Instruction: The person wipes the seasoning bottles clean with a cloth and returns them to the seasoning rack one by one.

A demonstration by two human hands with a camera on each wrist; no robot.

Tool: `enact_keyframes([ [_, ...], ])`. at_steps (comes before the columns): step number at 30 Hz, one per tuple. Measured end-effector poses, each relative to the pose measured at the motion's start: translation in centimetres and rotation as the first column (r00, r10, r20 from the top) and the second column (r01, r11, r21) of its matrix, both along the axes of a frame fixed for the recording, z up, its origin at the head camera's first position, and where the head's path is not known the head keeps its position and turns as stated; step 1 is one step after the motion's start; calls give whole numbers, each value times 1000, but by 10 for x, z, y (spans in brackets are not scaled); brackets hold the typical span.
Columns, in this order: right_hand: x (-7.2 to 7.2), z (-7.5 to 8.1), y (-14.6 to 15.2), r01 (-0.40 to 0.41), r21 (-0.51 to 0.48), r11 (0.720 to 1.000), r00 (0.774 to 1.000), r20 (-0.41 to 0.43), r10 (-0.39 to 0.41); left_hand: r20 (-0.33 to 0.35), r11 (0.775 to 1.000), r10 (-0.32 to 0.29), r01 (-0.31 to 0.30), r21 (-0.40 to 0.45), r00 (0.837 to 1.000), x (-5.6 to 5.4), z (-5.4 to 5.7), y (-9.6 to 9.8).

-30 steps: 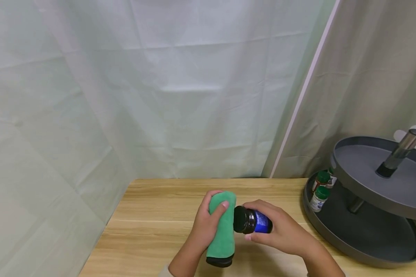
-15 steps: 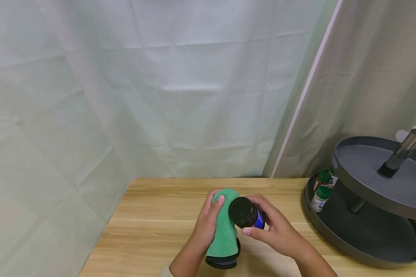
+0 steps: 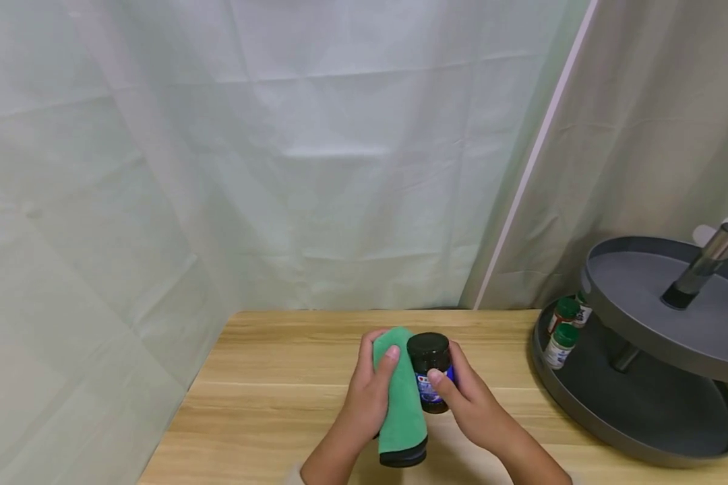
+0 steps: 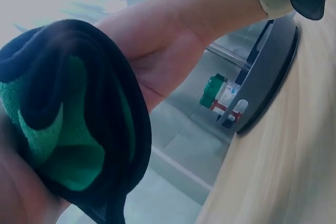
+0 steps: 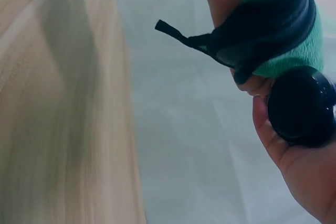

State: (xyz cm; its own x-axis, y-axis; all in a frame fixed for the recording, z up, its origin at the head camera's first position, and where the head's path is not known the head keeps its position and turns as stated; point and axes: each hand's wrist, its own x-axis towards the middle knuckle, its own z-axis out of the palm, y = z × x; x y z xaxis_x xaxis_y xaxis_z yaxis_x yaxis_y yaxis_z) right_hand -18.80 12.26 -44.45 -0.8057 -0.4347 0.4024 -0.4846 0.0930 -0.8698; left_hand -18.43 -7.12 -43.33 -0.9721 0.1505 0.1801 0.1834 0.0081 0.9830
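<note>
A folded green cloth (image 3: pixel 402 411) with black edging is gripped in my left hand (image 3: pixel 369 394), the thumb lying across its front. My right hand (image 3: pixel 476 404) holds a dark jar (image 3: pixel 431 347) with a black lid and blue label, upright and close against the cloth's right side. Both things are held above the wooden table. The left wrist view looks into the rolled end of the cloth (image 4: pixel 79 166), its layers edged in black. From the right wrist, the dark round base of the jar (image 5: pixel 299 106) shows, with fingers behind it.
To the right stands a two-tier dark grey round rack (image 3: pixel 661 411) with a metal post (image 3: pixel 704 266). Small green-capped bottles (image 3: pixel 561 345) sit on its lower tier. A pale curtain (image 3: pixel 340 168) hangs behind the wooden table (image 3: pixel 267 377).
The jar has turned from lying sideways, lid toward the cloth, to upright with its label facing me. My right hand has moved slightly left, and the cloth has shifted slightly right.
</note>
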Motion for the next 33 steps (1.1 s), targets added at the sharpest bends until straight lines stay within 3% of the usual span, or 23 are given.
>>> enact_keyframes([
  [5, 2, 1, -2, 52, -18, 998, 995, 83, -50, -29, 1000, -5, 4, -22, 1000, 1, -3, 2],
  [9, 3, 4, -5, 119, -59, 991, 974, 201, -105, -37, 997, -7, 4, -82, 999, 2, -4, 6],
  [15, 3, 10, -10, 233, -149, 961, 897, 415, -154, -59, 981, 32, -43, -188, 998, 4, -5, 8],
  [20, 0, 13, -9, 314, -247, 917, 821, 555, -131, -92, 947, 19, -48, -318, 996, 5, -6, 13],
  [22, -2, 13, -7, 335, -262, 905, 804, 580, -130, -102, 930, 8, -45, -365, 995, 6, -8, 15],
  [27, -7, 11, -5, 348, -286, 893, 789, 604, -114, -143, 906, 13, -72, -417, 990, 8, -12, 18],
  [33, -7, 11, -6, 313, -317, 895, 791, 608, -61, -123, 929, 85, -123, -349, 989, 4, -13, 19],
])
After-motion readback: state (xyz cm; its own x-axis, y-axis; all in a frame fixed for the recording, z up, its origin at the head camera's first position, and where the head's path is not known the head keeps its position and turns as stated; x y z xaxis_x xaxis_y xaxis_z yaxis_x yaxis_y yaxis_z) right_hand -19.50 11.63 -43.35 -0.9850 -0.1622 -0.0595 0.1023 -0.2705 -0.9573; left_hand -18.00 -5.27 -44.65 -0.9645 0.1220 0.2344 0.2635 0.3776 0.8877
